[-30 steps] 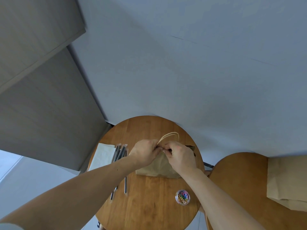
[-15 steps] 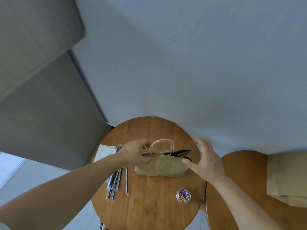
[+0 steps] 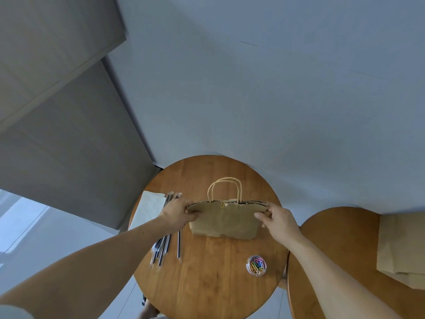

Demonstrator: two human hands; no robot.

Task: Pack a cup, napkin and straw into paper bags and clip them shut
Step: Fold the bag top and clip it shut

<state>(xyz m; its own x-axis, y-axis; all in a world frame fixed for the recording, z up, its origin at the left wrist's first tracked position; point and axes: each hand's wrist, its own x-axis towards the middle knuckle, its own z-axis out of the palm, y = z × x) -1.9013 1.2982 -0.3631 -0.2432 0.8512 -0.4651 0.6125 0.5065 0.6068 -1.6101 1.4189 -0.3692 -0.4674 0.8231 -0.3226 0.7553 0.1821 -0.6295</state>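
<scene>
Head view: a round wooden desk (image 3: 207, 291) carries a brown paper bag (image 3: 225, 223) at its middle. The left hand (image 3: 177, 214) has its fingers (image 3: 192, 213) curled round the bag's upper left corner, and the right hand (image 3: 279, 221) pinches the upper right. White napkins (image 3: 149, 210) and straws (image 3: 167, 245) lie to the left, with a tub of paper clips (image 3: 256, 265) in front. A yellow clip (image 3: 222, 205) sits on the bag's top edge.

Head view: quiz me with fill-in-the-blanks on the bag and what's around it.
The left hand and right hand each grip the brown paper bag at a top ____.
The small paper clip on the bag's top edge is ____.
The clear round tub of coloured paper clips sits on the round wooden table nearer the ____ hand.
The thin black straws lie on the person's ____ side of the bag.
Missing words: corner; yellow; right; left.
</scene>
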